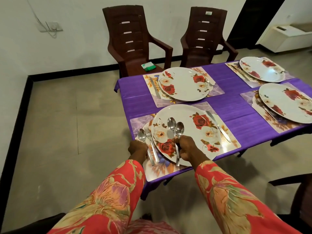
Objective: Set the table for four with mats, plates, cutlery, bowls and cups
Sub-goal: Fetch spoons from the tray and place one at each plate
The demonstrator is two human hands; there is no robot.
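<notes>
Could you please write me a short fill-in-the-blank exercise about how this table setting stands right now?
1. The right hand holds two ____ above the nearest plate.
2. The tablecloth is ____ in colour.
3. Left of the nearest plate, a spoon lies beside a ____, with the left hand at their handles.
4. The table holds ____ flowered plates, each on a mat.

Missing words: spoons; purple; fork; four
</notes>
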